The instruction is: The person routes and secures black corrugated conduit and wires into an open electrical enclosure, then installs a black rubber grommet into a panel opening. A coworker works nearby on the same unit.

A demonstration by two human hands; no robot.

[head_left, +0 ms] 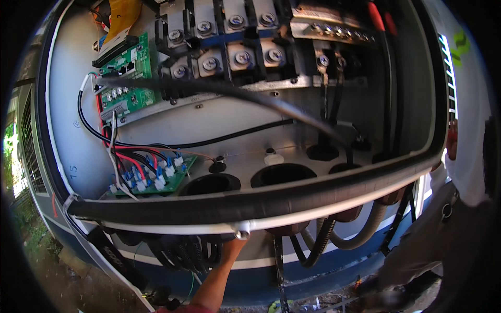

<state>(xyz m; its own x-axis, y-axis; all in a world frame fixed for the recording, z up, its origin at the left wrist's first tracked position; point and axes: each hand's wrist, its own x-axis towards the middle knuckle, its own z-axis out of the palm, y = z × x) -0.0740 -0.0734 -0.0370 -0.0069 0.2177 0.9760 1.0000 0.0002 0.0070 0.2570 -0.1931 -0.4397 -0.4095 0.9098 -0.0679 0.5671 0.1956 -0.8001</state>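
An open metal electrical cabinet [245, 133] fills the middle of the view. From the lower edge my left forearm rises, and my left hand [235, 247] reaches up beneath the cabinet's front lip; its fingers are hidden there. Close by are black corrugated conduits [182, 253] under the cabinet floor. Above, two wide black-rimmed openings [283, 173] pierce that floor. A thick black cable [245, 96] comes up through a floor fitting and arches leftward, its far end in front of a green circuit board [128, 86]. My right hand is out of view.
Terminal blocks with large screws [242, 57] line the cabinet's back. A smaller green board with white connectors [159, 177] and red and black wires lies at the lower left. Grey conduits [365, 232] bend below. On the right stands another person in dark trousers [422, 242].
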